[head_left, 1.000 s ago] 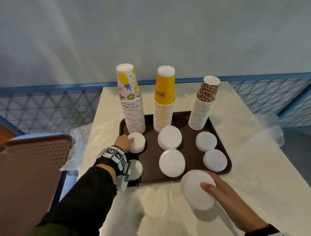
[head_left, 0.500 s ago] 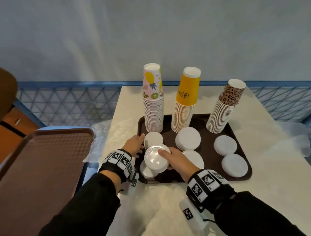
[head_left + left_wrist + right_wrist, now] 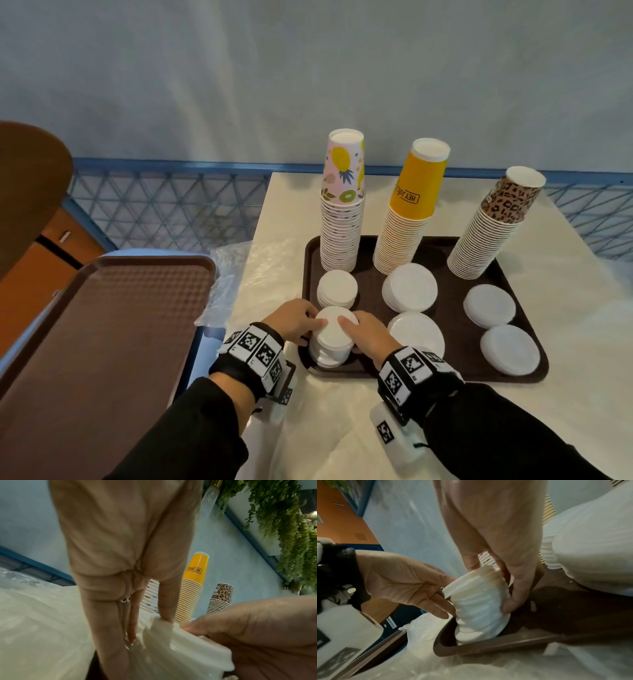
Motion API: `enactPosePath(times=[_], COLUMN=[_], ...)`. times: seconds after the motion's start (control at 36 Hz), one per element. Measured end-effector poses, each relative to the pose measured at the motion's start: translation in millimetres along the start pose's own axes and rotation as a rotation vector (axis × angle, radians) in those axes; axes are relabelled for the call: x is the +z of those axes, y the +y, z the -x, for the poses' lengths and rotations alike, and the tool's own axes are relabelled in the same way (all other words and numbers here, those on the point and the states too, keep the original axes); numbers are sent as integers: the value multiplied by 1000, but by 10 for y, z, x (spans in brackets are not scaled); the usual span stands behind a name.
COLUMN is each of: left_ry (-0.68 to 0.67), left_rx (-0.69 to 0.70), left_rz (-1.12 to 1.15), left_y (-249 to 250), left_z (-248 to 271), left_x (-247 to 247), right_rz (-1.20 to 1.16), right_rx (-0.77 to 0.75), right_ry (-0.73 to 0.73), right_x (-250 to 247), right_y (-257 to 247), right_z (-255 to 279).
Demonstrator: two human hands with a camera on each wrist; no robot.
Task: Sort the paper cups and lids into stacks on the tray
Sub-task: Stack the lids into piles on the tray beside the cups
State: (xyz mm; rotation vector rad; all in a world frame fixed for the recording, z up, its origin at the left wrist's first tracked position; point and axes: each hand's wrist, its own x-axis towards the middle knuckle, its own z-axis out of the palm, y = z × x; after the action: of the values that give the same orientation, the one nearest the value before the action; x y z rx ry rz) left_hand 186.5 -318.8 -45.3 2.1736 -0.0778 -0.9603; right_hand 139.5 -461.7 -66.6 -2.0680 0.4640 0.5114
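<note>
Cream tabletop [image 3: 565, 308] is carrying a dark brown plastic tray [image 3: 455, 322]. At the tray's seven o'clock corner, the left hand [image 3: 294, 320] and right hand [image 3: 368, 334] are gripping opposite sides of a leaning stack of small white plastic lids [image 3: 479, 604], fingers curled round it.

We see soft, dim, even light and faint shadows. Beyond our hands [image 3: 329, 329] the railing bows at the head view's edges. Both wrist views are blurred close up and tinted warm.
</note>
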Motion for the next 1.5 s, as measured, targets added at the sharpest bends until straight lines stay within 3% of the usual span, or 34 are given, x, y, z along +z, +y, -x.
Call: enactPosePath(times=[0.31, 0.69, 0.83, 0.92, 1.06, 1.17, 1.31, 1.5], left_ry=[38, 102, 247, 383, 498, 471, 433, 538], left_rx=[-18, -4, 91, 209, 376, 388, 323, 382], left_rz=[31, 72, -19, -48, 73, 165, 268, 366], left_y=[-19, 33, 109, 331, 933, 1485, 1984, 2285], left_z=[58, 155, 130, 148, 277, 244, -91, -525], left_x=[156, 402, 384, 301, 179, 140, 158, 278], right_rz=[-122, -3, -47, -90, -82, 28, 137, 122], right_rx=[26, -40, -115, -161, -255, -277, -218, -147], right_ry=[-8, -56, -15, -11, 62, 171, 178, 56], right_x=[25, 28, -92, -307, -937, -1500, -1989, -1999], right_y=[28, 116, 110, 88, 45, 20, -40, 54], right_z=[128, 232, 332, 425, 497, 324, -72, -585])
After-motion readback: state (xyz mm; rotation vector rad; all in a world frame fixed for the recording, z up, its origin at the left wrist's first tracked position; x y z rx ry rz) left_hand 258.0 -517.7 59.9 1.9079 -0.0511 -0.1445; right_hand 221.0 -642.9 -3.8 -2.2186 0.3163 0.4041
